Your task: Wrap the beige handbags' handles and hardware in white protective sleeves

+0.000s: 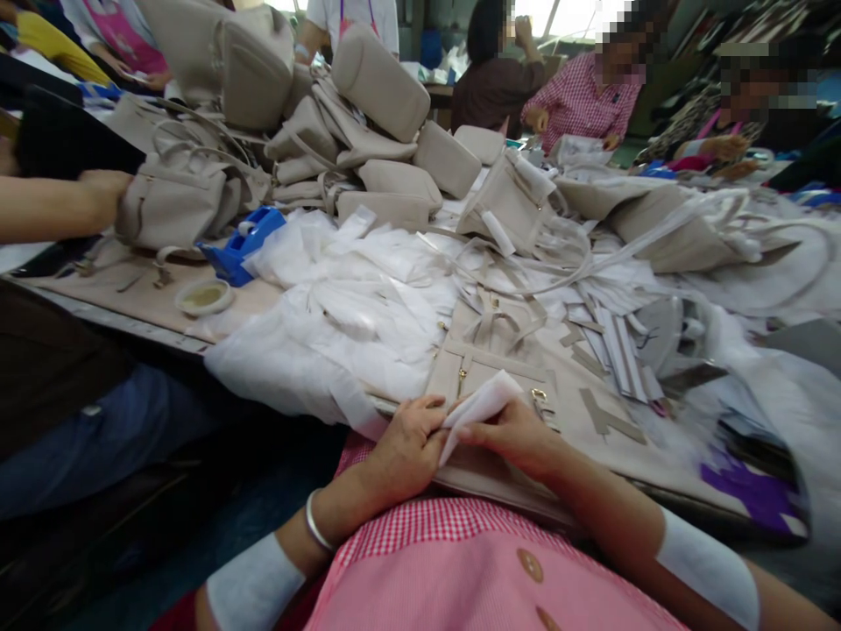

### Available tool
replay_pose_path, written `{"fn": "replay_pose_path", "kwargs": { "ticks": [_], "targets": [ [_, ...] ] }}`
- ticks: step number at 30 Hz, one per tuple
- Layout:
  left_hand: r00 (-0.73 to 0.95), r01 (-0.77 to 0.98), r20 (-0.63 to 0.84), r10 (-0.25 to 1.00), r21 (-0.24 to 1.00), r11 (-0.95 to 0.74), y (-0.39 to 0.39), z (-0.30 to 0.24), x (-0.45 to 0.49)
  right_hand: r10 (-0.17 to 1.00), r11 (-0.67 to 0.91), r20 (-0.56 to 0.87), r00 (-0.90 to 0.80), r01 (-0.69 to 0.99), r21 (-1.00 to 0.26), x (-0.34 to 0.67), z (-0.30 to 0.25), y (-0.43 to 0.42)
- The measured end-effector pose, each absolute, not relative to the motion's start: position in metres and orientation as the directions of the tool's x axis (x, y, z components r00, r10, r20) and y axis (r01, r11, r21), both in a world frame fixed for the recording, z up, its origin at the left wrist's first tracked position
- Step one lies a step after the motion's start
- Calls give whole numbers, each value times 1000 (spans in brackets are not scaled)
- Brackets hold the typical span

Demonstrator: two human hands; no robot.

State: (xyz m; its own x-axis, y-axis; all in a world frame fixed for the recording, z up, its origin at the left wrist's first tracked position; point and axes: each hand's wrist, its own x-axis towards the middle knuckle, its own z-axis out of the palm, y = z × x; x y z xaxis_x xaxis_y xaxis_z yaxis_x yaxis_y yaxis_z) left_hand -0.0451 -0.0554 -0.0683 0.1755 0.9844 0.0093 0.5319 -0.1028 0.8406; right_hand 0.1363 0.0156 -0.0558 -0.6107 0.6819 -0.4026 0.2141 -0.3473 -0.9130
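In front of my body, a beige handbag (490,361) with gold zip pulls and a gold buckle lies at the table's near edge. My right hand (522,436) pinches a folded soft white sheet (486,400) between thumb and fingers. From the other side, my left hand (413,445) closes on the sheet's left end, right beside the handbag's near edge. Whether the left fingers also grip the handbag is hidden. Both hands are low, just above my pink apron.
White plastic bags (355,307) spread left of the handbag. Beyond them rises a pile of beige bags (381,88). A blue tape dispenser (246,245) and a small round dish (204,297) sit to the left, near a co-worker's arm (59,206). Beige strips (611,416) lie to the right.
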Motion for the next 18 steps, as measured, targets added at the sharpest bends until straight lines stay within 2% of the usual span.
{"fn": "replay_pose_path", "kwargs": {
  "ticks": [4, 8, 10, 15, 18],
  "targets": [
    [198, 555, 36, 980, 820, -142, -58, -66, -49, 803, -293, -424, -418, 343, -893, 126, -58, 9],
    [358, 420, -26, 933, 898, -136, -60, -51, -64, 812, -289, -410, -416, 322, -901, 123, -54, 9],
    [359, 389, -77, 930, 918, -74, -58, -46, -67, 814, -271, -397, -424, 328, -905, 122, -52, 8],
    [131, 461, -114, 985, 886, 41, -57, -60, -54, 763, -223, -320, -561, 237, -946, 128, -55, 6],
    [-1, 549, -78, 997, 833, 66, -53, -84, -56, 886, 2, -109, -451, 240, -971, 163, -54, 34]
  ]
}}
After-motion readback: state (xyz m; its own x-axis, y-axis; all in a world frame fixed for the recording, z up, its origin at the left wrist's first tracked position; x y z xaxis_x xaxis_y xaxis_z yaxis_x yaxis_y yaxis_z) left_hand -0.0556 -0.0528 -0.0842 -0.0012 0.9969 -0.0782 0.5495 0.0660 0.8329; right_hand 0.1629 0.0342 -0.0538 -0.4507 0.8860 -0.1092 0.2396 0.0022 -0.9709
